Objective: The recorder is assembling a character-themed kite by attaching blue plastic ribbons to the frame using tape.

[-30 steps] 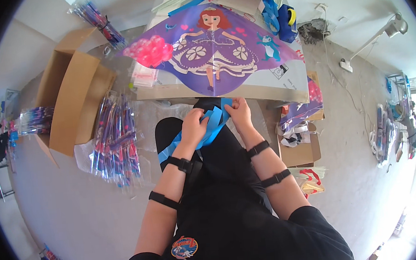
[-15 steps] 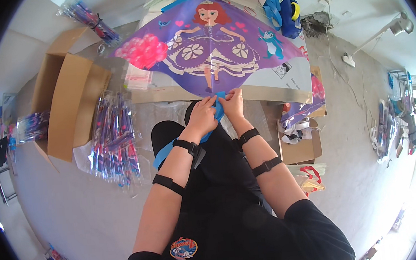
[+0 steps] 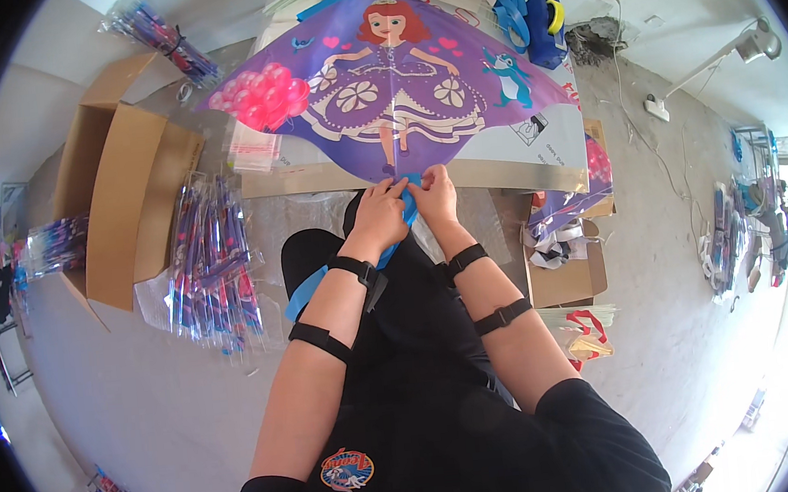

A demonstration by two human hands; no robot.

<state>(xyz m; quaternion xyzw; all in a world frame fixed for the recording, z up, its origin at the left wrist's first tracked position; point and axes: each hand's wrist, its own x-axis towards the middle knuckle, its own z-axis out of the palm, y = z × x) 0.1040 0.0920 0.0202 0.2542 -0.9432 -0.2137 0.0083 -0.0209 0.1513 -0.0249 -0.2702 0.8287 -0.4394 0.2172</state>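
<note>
A purple kite (image 3: 391, 106) printed with a red-haired princess lies spread on the worktable, its lower tip pointing toward me over the near edge. At that tip, my left hand (image 3: 378, 217) pinches a blue ribbon (image 3: 301, 297), which runs down under my left forearm and across my lap. My right hand (image 3: 435, 199) is closed at the same spot, thumb and fingertips pressed on the ribbon right beside the left fingers. The fingers hide how the ribbon meets the kite tip.
On the table's far right stand a blue tape dispenser (image 3: 544, 31) and a blue ribbon roll (image 3: 511, 11). An open cardboard box (image 3: 123, 199) and bagged kites (image 3: 212, 271) are on the left. Another carton (image 3: 570, 277) sits at right, near a lamp (image 3: 756, 44).
My right fingers have shifted slightly and curled differently at the ribbon by the kite tip. The left hand keeps its pinch. The whole view has shifted a little to the left.
</note>
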